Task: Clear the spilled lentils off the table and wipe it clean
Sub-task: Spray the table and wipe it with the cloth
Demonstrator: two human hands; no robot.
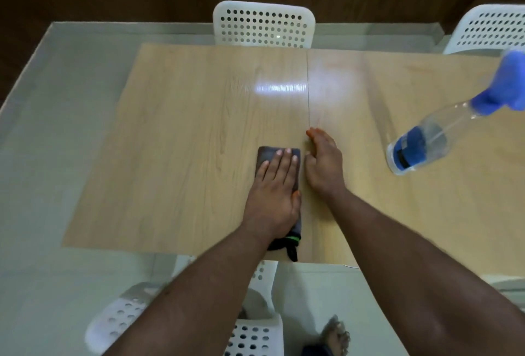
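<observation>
A person leans over a wooden table. A dark grey cloth lies flat on the table, close to the near edge. The cloth is the thing to look from.

The left hand lies on top of the cloth. Its fingers are straight and spread flat, and they press down on the cloth. They do not curl round it. The far end of the cloth sticks out past the fingertips. A dark bit with a green stripe shows under the wrist, at the near edge of the table.

The right hand is just to the right of the cloth. It stands on its side on the table, and its fingers are loose and a little bent. It holds nothing.

A clear spray bottle with a blue top stands on the table, far to the right of the cloth.

No lentils show on the table around the cloth.

A white chair with holes in its back stands behind the table, far past the cloth.
</observation>
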